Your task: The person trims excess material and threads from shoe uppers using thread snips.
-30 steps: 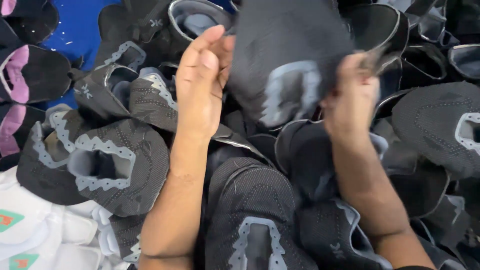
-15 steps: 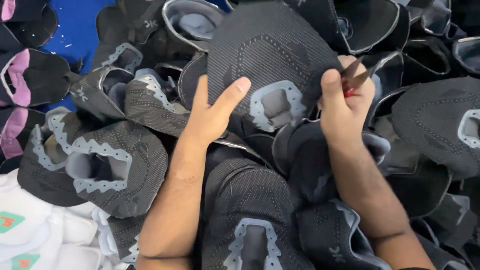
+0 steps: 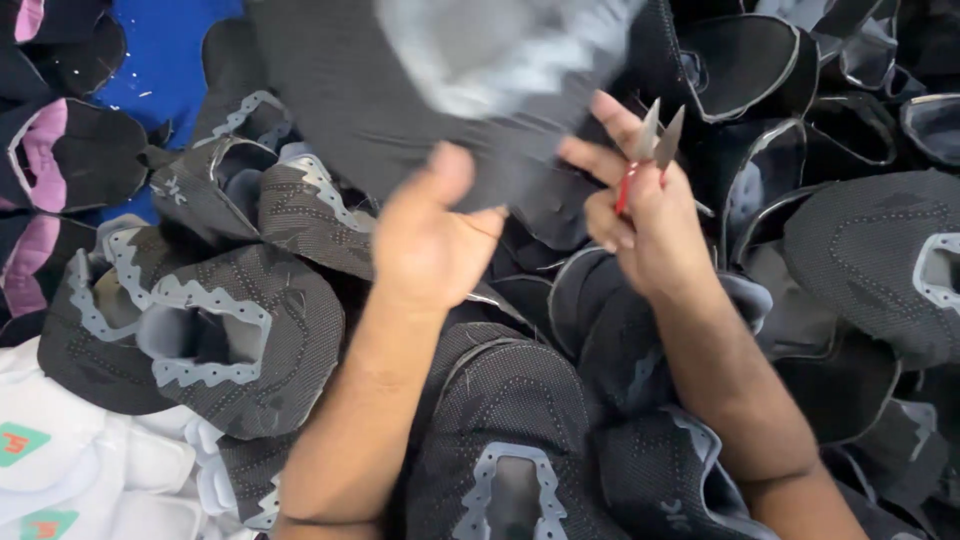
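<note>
My left hand (image 3: 432, 235) grips the lower edge of a dark knitted shoe upper (image 3: 400, 90) with a grey lining, held up above the pile and blurred by motion. My right hand (image 3: 645, 215) is beside it and holds a small pair of thread snips (image 3: 650, 140) with a red handle, blades pointing up. Its forefinger and thumb reach toward the upper's right edge. Both forearms rise from the bottom of the head view over the heap.
A heap of dark knitted shoe uppers with grey trim (image 3: 240, 320) fills the surface. Black uppers with pink lining (image 3: 45, 150) lie at the far left on a blue surface (image 3: 165, 60). White pieces with green and red patches (image 3: 60, 470) sit at the bottom left.
The held upper has swung upward and leftward, showing its grey lining. My left hand shifted its grip to the lower edge. The snips in my right hand now stand out clearly.
</note>
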